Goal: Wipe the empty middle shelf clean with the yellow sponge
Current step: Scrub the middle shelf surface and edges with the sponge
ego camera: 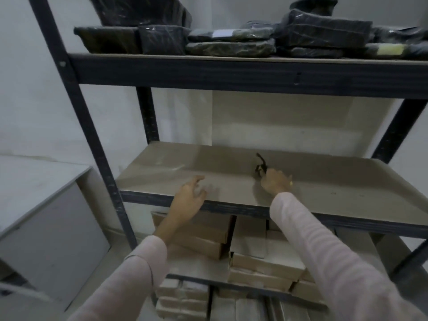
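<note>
The middle shelf (335, 188) is a bare beige board in a dark metal rack. A small black twisted scrap (260, 162) lies near its middle. My right hand (275, 181) reaches over the board with curled fingers that pinch the near end of that scrap. A small yellow spot (291, 183) shows at the hand's right edge; I cannot tell whether it is the sponge. My left hand (191, 193) hovers over the shelf's front edge, fingers spread and holding nothing.
Dark plastic-wrapped packages (231, 42) crowd the top shelf. Stacked cardboard boxes (259, 262) fill the lower shelf below my arms. A grey cabinet (46, 228) stands to the left of the rack's upright (92, 140). White wall lies behind.
</note>
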